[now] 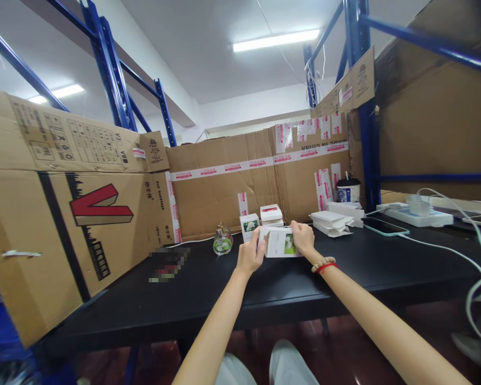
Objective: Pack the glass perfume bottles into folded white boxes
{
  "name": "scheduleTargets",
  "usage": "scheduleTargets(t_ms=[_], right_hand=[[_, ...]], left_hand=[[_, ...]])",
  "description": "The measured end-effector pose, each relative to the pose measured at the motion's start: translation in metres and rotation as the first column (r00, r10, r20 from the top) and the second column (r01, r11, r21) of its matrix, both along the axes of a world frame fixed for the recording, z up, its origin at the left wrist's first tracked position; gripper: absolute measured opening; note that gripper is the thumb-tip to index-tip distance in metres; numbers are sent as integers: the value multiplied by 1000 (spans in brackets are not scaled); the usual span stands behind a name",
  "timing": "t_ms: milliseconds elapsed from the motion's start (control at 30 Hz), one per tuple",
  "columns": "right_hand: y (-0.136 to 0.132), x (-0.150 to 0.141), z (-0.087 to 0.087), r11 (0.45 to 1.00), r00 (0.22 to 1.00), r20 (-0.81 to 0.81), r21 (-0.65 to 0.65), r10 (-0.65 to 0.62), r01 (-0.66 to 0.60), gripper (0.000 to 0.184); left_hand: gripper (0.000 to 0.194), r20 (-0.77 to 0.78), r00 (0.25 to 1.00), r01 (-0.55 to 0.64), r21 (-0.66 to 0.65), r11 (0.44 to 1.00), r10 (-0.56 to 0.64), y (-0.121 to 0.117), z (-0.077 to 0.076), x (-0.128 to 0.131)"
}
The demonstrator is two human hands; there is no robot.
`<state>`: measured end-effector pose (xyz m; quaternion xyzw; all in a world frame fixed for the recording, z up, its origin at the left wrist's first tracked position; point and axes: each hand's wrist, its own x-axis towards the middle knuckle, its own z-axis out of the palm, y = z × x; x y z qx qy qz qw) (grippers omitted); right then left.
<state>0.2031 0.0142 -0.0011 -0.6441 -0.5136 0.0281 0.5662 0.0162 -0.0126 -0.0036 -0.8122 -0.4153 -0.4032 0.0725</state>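
Between my two hands, above the black table, is a small white carton (278, 243) with a green and white flower picture. Its left end looks open, with a flap showing. My left hand (251, 251) is closed on that end, and my right hand (303, 238) grips the other. Just behind stand a white box with a flower picture (249, 224) and a short stack of white boxes (271, 214). Left of my hands are glass perfume bottles (222, 241) with green at the front one.
White flattened cartons (332, 220) lie to the right, near a lidded cup (348, 190). Farther right are a phone (386, 226) and a power strip (419, 214) with white cables. Cardboard walls (224, 187) enclose the black table (208, 289) at the back and left.
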Motion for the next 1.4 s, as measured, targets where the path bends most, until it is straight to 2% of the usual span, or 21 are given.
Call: scheduleTargets(t_ms=[167,300,400,500,633,700,800,900,967,1000,1100,1200,1300,1400], right_hand=[[10,1,-6,989,976,-182,111,122,-103,48],[13,0,-6,964,944,-227,170,238,-202,47],[11,-1,-4,964,936,-242,148,254,-223,45],[11,-2,-2,962,923,-274,125,269,-243,45],[15,-5,-6,927,873,-315,100,374,-361,41],[17,-9,-10,869,805,-348,63,480,-491,38],[18,-13,-16,716,648,-446,-24,618,-698,36],[16,-15,-20,536,492,-547,-90,678,-839,33],[16,-14,-21,458,439,-576,-122,690,-881,32],[16,-14,-21,440,433,-583,-140,687,-887,32],[19,-12,-22,445,452,-596,-172,664,-879,37],[21,-13,-24,462,444,-601,-137,665,-876,46],[18,-14,-23,492,469,-567,-126,677,-862,36],[12,-15,-20,521,512,-546,-155,663,-839,22]], left_hand=[[54,-64,998,14,27,1000,-12,-1,0,1],[68,-103,989,112,66,992,-105,-5,2,2],[77,-155,972,196,131,972,-175,-5,1,5],[70,-174,960,257,225,940,-221,-2,-2,9],[51,38,985,153,237,959,-167,4,-5,10],[49,184,976,77,194,978,-113,7,-6,7],[47,324,946,-1,87,996,-28,11,-7,2],[51,336,942,-6,-47,999,21,13,-8,-3],[53,323,946,39,-133,990,6,13,-8,-5],[52,320,947,68,-174,982,-9,14,-8,-6],[41,266,963,138,-319,938,-51,13,-7,-6],[32,155,986,125,-418,900,-65,11,-5,-5],[30,102,994,86,-427,900,-47,10,-4,-3],[28,92,995,11,-424,906,31,10,-4,-2]])
